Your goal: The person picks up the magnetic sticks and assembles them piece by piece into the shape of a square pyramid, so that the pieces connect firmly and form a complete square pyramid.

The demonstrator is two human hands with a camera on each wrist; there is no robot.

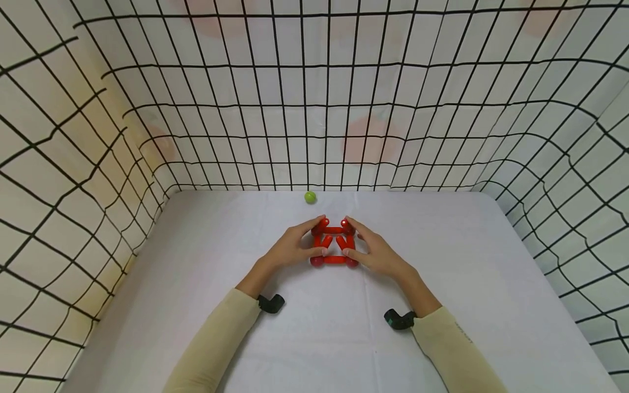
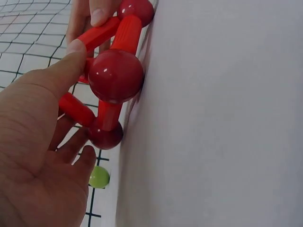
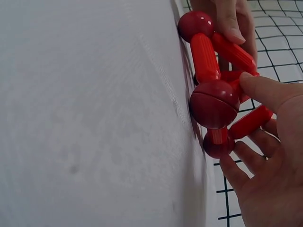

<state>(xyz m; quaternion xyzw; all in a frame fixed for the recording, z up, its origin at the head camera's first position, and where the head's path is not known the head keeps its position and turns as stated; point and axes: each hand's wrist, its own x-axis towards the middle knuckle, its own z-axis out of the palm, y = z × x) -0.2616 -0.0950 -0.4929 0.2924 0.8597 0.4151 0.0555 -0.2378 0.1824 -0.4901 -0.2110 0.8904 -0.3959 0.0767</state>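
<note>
A square of red rods and dark red balls lies on the white cloth, with a near rod (image 1: 335, 260), a far rod (image 1: 334, 230) and a ball at each corner. More red rods (image 1: 327, 240) rise from the balls and lean inward; their upper ends stand apart. My left hand (image 1: 290, 245) holds the left side, thumb by the near-left ball (image 2: 116, 75) and fingers near the far-left ball (image 2: 105, 135). On the right side my right hand (image 1: 380, 254) does likewise, its thumb on the rod at the near-right ball (image 3: 214, 104). The palms partly hide the sides.
A small green ball (image 1: 310, 197) sits behind the red square, near the table's back edge. Black wire mesh (image 1: 314, 105) stands along the back and both sides. Each wrist wears a black camera (image 1: 271, 303).
</note>
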